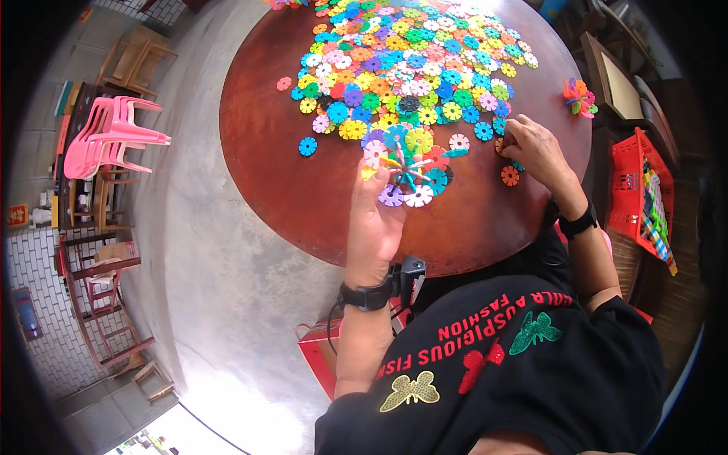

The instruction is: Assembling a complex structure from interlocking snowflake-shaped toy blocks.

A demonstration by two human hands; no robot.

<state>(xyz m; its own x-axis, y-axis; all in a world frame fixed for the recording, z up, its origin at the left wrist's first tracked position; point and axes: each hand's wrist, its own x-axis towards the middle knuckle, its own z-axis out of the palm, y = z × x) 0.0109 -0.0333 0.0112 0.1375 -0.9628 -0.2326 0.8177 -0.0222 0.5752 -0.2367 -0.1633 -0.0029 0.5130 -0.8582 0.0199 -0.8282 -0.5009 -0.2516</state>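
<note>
My left hand (373,220) is closed around the near side of a flower-like cluster (408,168) of interlocking notched plastic discs, held up above the near part of the table. Its discs are purple, white, blue, yellow, red and green, joined at different angles. At the right, my right hand (540,155) is low over the tabletop, fingers bent and pinched at an orange notched disc (499,145). A teal disc (518,164) shows partly beneath that hand. Another orange disc (509,176) lies just nearer to me.
A large heap of colourful notched discs (409,68) spreads over the round brown table (265,167). A finished disc ball (579,98) sits at its right edge. Beyond stands a red plastic basket (626,182). Pink chairs (114,136) and wooden stools are at the left.
</note>
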